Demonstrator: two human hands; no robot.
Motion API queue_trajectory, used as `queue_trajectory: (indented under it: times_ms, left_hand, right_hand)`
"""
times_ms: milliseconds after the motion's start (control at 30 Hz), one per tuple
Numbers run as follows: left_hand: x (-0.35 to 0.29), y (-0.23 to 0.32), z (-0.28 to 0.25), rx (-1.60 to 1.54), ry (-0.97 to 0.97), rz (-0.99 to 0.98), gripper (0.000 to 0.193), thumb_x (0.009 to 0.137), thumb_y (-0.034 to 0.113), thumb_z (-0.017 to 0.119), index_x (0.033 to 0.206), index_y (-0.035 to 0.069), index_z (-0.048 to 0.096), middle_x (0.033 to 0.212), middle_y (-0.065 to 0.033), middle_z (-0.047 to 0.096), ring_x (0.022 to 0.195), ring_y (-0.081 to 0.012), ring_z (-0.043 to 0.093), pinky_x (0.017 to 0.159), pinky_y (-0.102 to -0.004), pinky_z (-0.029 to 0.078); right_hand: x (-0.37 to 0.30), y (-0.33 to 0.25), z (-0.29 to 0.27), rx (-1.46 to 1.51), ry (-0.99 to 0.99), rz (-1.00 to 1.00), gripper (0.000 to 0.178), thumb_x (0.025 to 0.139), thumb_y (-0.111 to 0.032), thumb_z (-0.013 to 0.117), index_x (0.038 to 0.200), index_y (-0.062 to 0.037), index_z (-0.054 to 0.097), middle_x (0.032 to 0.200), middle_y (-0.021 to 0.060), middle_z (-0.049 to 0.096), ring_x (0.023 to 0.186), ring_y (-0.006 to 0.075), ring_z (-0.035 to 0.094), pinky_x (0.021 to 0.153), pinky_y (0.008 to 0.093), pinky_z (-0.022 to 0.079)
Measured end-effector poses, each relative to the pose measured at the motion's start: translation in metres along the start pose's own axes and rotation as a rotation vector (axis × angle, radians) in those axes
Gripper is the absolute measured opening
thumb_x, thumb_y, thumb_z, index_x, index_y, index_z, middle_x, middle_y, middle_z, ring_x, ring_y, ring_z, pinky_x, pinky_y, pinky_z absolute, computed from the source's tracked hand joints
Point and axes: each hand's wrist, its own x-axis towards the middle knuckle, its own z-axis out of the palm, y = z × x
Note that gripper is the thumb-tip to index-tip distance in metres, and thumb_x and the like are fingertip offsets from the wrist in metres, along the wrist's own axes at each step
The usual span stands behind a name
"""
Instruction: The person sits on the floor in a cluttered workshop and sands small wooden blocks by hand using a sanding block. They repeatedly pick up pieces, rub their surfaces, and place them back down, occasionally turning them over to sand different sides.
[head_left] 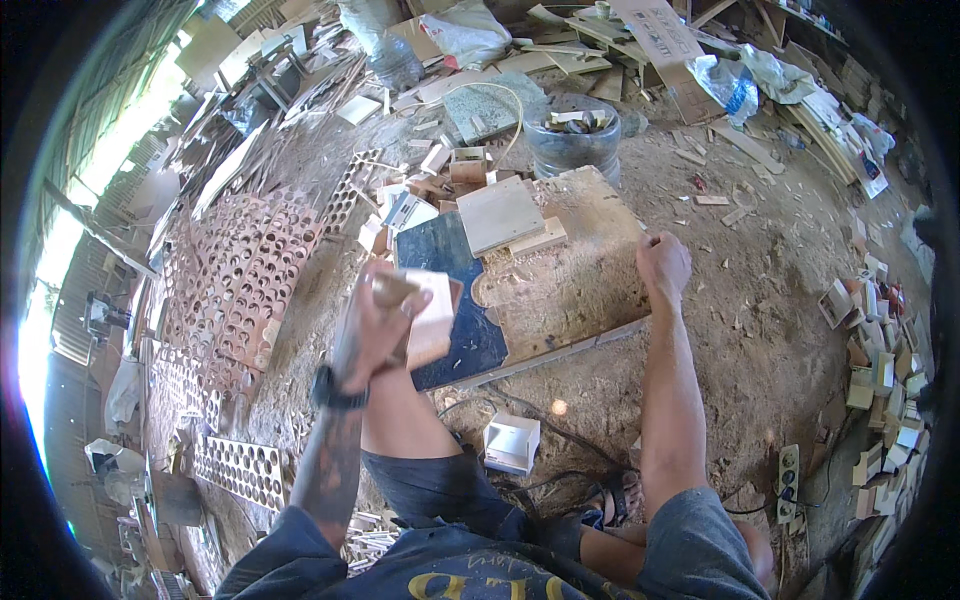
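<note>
My left hand (376, 322), with a dark watch on its wrist, grips a small pale wooden box (432, 325) above the dark blue part of a low work board (560, 310). The box and fingers are slightly smeared by motion. Over the board's right edge, my right hand (665, 265) is closed, its fingers curled in; whatever it may hold is hidden. A flat square wooden panel (500, 217) lies toward the far side of the board, with a short wood strip (538, 237) against its near edge. Sawdust covers the board's bare brown part.
Past the board stands a clear plastic tub (572, 150) holding scraps. Small wooden boxes (408, 212) cluster at its far left. Sheets full of round holes (235, 270) cover the left floor. A white box (511, 443) sits near my legs, beside cables and a power strip (788, 483).
</note>
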Motion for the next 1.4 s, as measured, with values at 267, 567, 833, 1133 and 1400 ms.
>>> queue_trajectory:
  times_ms: [267, 567, 833, 1133, 1400]
  left_hand:
    - [0.13, -0.025, 0.062, 0.378, -0.049, -0.11, 0.079, 0.077, 0.06, 0.071, 0.127, 0.0, 0.057, 0.122, -0.0273, 0.063, 0.116, -0.0367, 0.061, 0.096, -0.0454, 0.048]
    - [0.175, -0.024, 0.091, 0.279, -0.058, -0.111, 0.086, 0.07, 0.065, 0.074, 0.12, -0.004, 0.062, 0.117, -0.0232, 0.066, 0.108, -0.0319, 0.064, 0.094, -0.04, 0.049]
    - [0.218, -0.056, 0.105, 0.285, -0.004, -0.133, 0.079, 0.072, 0.058, 0.077, 0.118, -0.005, 0.063, 0.113, -0.0225, 0.068, 0.108, -0.031, 0.064, 0.094, -0.0381, 0.048]
    - [0.212, -0.039, 0.1, 0.318, 0.046, -0.14, 0.078, 0.07, 0.058, 0.075, 0.117, -0.003, 0.064, 0.117, -0.0242, 0.066, 0.111, -0.0348, 0.063, 0.097, -0.0407, 0.047]
    - [0.21, -0.029, 0.099, 0.307, 0.093, -0.138, 0.085, 0.068, 0.062, 0.077, 0.118, -0.005, 0.066, 0.115, -0.0229, 0.068, 0.109, -0.0312, 0.065, 0.096, -0.037, 0.048]
  right_hand:
    - [0.001, 0.0, 0.0, -0.047, 0.004, 0.0, 0.031, 0.085, -0.032, 0.058, 0.092, -0.0053, 0.073, 0.096, 0.0205, 0.071, 0.096, 0.0378, 0.067, 0.086, 0.0462, 0.051]
    - [0.001, -0.007, -0.001, -0.071, 0.047, 0.023, 0.035, 0.085, -0.033, 0.056, 0.091, -0.0039, 0.074, 0.094, 0.0214, 0.071, 0.09, 0.0398, 0.068, 0.084, 0.0473, 0.052]
    - [0.002, -0.007, 0.001, -0.029, 0.022, 0.069, 0.036, 0.085, -0.034, 0.055, 0.09, -0.0035, 0.073, 0.094, 0.0219, 0.071, 0.094, 0.039, 0.067, 0.088, 0.0469, 0.05]
    - [0.002, -0.009, -0.002, -0.027, -0.02, 0.099, 0.035, 0.085, -0.035, 0.055, 0.09, -0.0062, 0.074, 0.095, 0.02, 0.072, 0.093, 0.0373, 0.068, 0.087, 0.0456, 0.051]
    - [0.002, -0.004, 0.0, -0.017, -0.001, 0.056, 0.035, 0.085, -0.035, 0.055, 0.09, -0.0056, 0.074, 0.095, 0.0204, 0.071, 0.092, 0.0375, 0.069, 0.086, 0.0454, 0.052]
